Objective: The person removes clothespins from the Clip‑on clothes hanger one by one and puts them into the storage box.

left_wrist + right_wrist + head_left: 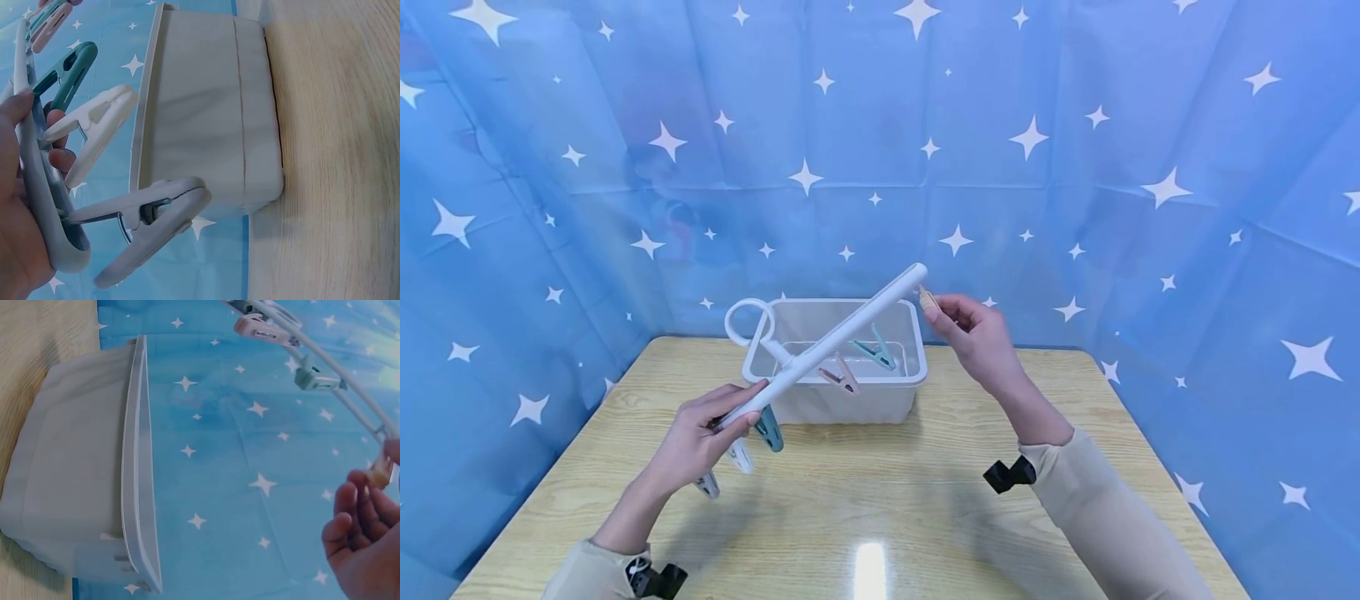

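Observation:
My left hand (688, 442) grips the lower left end of a white clip hanger (842, 332), held at a slant with its far end raised to the right. A round hook (730, 317) stands up from its middle. From the bar hang a dark teal clip (768, 430), a white clip (100, 131), a grey clip (150, 219), a pink clip (841, 377) and a mint green clip (877, 355). At the raised end, my right hand (976, 337) pinches a beige clip (929, 302) between thumb and fingers. In the right wrist view this clip is partly hidden by the hand.
Behind and below the hanger, a light grey plastic basin (850, 404) stands on the wooden table (850, 492). Blue curtains with white stars (880, 125) enclose the table at the back and sides.

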`<state>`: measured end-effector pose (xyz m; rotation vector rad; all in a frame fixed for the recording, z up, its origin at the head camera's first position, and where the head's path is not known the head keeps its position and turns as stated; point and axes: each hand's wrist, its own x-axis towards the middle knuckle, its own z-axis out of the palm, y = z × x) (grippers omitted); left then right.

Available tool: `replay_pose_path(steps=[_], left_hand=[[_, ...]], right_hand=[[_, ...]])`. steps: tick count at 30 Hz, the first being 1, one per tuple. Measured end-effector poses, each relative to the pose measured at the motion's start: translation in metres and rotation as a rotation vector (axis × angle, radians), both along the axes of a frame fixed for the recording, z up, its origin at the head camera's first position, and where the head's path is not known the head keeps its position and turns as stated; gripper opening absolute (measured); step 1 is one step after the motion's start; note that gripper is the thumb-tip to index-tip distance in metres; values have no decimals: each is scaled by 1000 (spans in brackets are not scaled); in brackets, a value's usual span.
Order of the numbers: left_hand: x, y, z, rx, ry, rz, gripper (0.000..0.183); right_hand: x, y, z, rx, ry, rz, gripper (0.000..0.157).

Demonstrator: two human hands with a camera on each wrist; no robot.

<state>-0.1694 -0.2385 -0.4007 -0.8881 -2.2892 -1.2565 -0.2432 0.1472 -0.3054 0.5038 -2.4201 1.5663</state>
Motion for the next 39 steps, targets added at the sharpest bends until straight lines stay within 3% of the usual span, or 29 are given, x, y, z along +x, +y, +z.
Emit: replay_pose_path(steps=[7,15,39], left_hand=[[1,-2,0,-9,-1,32,47],[1,-3,2,-2,15,60,48],[4,-4,6,4,1,89,47]], right_hand=[[-2,0,0,-3,-35,11,40],[-5,-1,-4,-6,-11,28,40],[-21,-5,-22,33,-56,61,40]])
